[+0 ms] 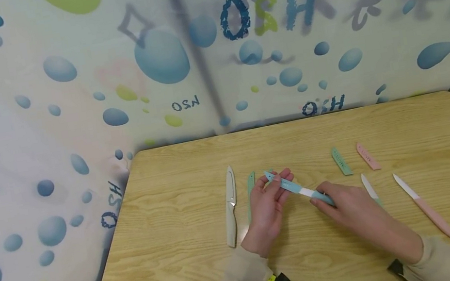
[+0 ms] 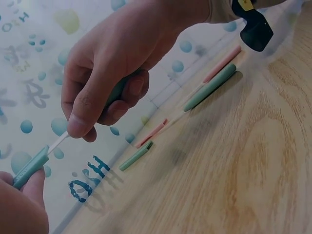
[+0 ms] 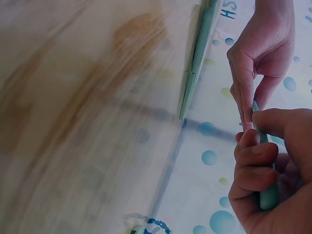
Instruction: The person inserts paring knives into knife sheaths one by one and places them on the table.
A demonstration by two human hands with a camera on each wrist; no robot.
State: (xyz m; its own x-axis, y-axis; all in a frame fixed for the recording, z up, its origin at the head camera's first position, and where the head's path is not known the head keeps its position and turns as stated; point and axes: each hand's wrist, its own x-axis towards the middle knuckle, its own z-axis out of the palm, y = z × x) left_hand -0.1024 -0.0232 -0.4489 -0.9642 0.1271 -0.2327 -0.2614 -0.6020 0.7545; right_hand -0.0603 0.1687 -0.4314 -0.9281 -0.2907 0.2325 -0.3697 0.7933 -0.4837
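In the head view, my left hand [image 1: 264, 205] pinches a blue blade sheath [image 1: 289, 185] between thumb and fingers. My right hand [image 1: 352, 206] grips the blue handle of a knife [image 1: 323, 197]. Its white blade sits partly inside the sheath, with a short bare stretch between sheath and handle. The left wrist view shows the same sheath [image 2: 30, 168] and the right hand [image 2: 112, 68] curled round the handle. In the right wrist view, fingers wrap the handle [image 3: 268, 192], and the left hand [image 3: 268, 53] is beyond it.
A cream-handled knife [image 1: 230, 218] lies left; a green one [image 1: 250, 183] is partly hidden behind the left hand. Right of the hands lie a green sheath [image 1: 341, 161], a pink sheath [image 1: 368, 156], an unsheathed green-handled knife [image 1: 370, 186], partly hidden, and an unsheathed pink-handled knife [image 1: 433, 215].
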